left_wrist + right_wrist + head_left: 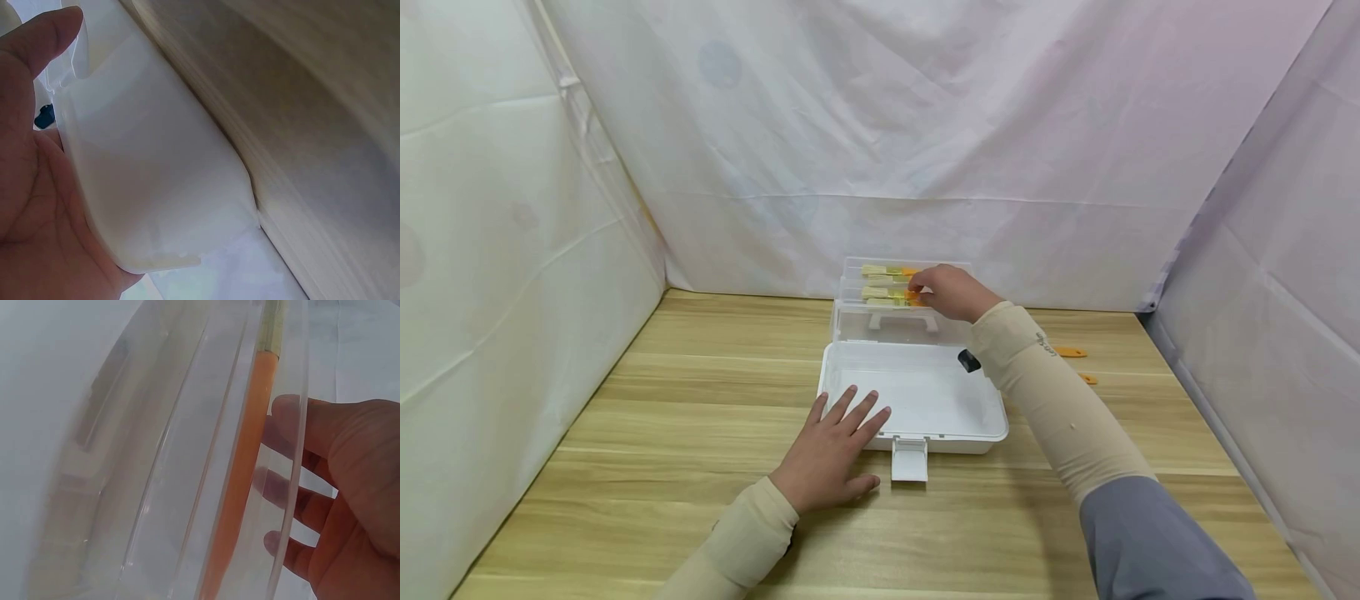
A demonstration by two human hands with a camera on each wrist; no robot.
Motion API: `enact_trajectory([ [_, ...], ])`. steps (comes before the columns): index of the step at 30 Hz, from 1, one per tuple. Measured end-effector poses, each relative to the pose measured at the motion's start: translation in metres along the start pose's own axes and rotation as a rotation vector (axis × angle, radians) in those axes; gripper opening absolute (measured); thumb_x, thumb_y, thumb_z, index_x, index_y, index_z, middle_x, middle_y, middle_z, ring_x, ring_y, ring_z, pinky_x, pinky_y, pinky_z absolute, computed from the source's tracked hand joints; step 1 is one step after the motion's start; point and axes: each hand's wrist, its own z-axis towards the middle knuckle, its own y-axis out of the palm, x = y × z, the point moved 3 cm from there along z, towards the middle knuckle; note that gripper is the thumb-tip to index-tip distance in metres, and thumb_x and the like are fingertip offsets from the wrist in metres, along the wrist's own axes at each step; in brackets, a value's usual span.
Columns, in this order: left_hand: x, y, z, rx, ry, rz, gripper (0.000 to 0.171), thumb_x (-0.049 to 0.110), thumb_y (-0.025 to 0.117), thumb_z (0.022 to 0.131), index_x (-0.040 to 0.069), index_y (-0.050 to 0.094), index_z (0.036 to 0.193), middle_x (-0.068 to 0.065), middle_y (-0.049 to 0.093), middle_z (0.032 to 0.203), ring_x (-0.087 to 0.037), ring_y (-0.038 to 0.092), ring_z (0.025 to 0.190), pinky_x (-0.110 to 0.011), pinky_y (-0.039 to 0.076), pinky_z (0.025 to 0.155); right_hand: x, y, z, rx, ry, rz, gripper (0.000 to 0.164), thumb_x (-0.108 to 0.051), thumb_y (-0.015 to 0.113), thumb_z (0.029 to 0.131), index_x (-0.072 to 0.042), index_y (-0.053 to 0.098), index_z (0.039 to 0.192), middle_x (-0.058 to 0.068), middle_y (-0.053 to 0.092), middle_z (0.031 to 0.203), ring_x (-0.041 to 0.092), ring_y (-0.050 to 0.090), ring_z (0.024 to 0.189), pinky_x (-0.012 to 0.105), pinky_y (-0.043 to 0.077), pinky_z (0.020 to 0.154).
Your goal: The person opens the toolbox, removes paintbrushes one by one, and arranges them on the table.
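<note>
A white plastic box (917,392) lies opened on the table, its clear lid (850,321) raised at the back. My left hand (831,454) rests over the box's front-left corner with fingers straight and spread; in the left wrist view its palm lies against the white side wall (150,169). Several paintbrushes (880,293) with pale bristles and orange handles lie side by side in the lid's compartments. My right hand (955,292) reaches over the lid and pinches one at the handle. Its fingers show through clear plastic beside the orange handle (244,450) in the right wrist view.
Two more orange handles (1071,352) stick out past my right forearm on the wooden table (722,375). A white latch (910,462) hangs from the box's front. White curtains (820,133) enclose the back and both sides.
</note>
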Motion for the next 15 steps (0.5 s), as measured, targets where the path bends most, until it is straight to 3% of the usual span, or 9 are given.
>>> enact_trajectory([
  [15, -0.0011, 0.0006, -0.0011, -0.001, -0.008, 0.002, 0.09, 0.057, 0.07, 0.082, 0.02, 0.034, 0.156, -0.006, 0.029, 0.161, -0.035, 0.021, 0.148, -0.062, 0.017, 0.113, -0.0038, -0.0006, 0.0033, -0.005, -0.014, -0.021, 0.025, -0.009, 0.067, 0.095, -0.009, 0.072, 0.119, 0.007, 0.067, 0.122, 0.025, 0.059, 0.11, 0.043, 0.043, 0.104],
])
